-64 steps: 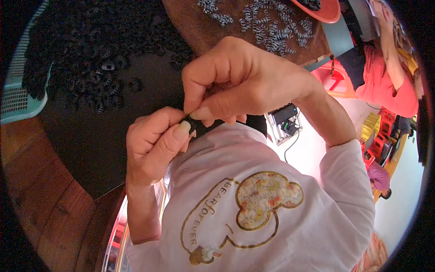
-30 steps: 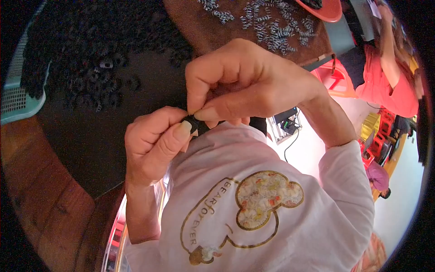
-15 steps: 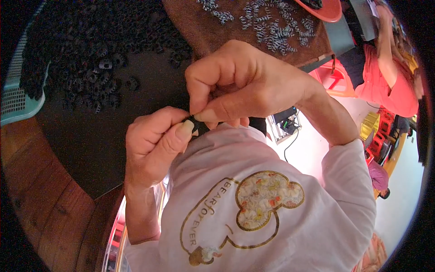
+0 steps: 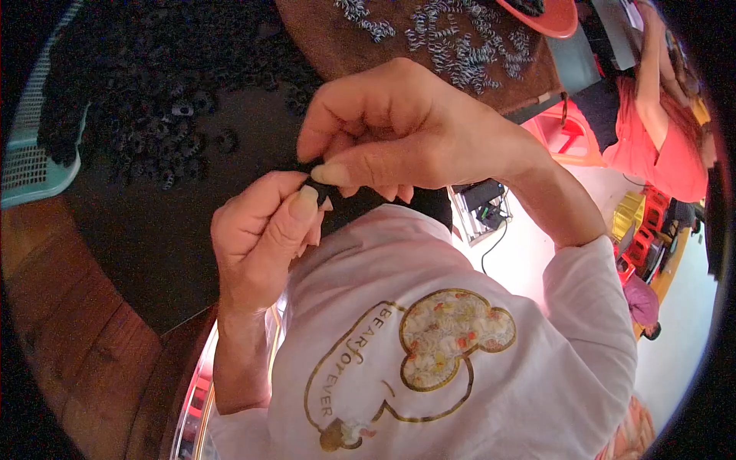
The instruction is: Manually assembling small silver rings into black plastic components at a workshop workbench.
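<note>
A small black plastic part is pinched between the thumb and forefinger of my left hand. My right hand meets it from above and the right, with thumb and bent fingers closed at the part's upper end. The fingertips cover much of the part, so its full shape cannot be made out. Beyond my hands, a large heap of small black ring-like plastic parts lies on a dark work surface. Many small metal coil springs are spread over a brown cloth at the far side.
A teal mesh basket stands at the left edge beside the heap. Past the cloth is a red basin. To the right are a pink-red stool, a small rack with a cable, and a person in a red top.
Both hands have shifted slightly up and left with the black part. My right fingers have moved, and its thumb now lies nearer the part's upper end.
</note>
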A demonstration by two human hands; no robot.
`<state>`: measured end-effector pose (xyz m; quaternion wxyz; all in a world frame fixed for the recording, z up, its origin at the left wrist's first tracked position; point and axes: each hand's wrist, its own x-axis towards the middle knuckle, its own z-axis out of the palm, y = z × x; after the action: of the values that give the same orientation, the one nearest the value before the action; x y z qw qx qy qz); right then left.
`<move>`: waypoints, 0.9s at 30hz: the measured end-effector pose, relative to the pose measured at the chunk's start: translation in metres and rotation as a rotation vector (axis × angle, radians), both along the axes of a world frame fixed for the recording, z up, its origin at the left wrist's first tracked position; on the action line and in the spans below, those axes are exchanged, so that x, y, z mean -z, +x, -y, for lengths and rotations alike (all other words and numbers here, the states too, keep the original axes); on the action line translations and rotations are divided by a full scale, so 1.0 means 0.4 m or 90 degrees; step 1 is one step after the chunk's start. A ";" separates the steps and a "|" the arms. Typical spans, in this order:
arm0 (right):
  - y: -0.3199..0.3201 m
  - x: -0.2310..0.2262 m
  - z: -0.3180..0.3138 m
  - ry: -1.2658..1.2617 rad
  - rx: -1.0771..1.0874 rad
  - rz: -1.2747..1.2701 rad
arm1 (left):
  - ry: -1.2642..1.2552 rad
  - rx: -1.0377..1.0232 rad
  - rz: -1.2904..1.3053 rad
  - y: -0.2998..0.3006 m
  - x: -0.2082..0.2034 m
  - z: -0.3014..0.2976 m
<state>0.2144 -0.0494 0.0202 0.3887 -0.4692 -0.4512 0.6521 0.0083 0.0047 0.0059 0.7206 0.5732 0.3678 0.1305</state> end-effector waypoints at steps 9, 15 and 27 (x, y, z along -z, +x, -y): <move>-0.024 0.046 0.018 0.561 0.043 0.555 | -0.034 -0.073 0.045 0.028 0.001 -0.005; -0.031 0.048 0.018 0.597 0.057 0.615 | -0.086 -0.056 0.087 0.028 0.003 -0.007; -0.051 0.050 0.029 0.647 0.073 0.642 | 0.020 -0.043 0.104 0.032 0.000 -0.002</move>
<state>0.1942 -0.0611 0.0001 0.3370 -0.4975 -0.7981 0.0438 0.0211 0.0056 0.0059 0.7341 0.5595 0.3248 0.2065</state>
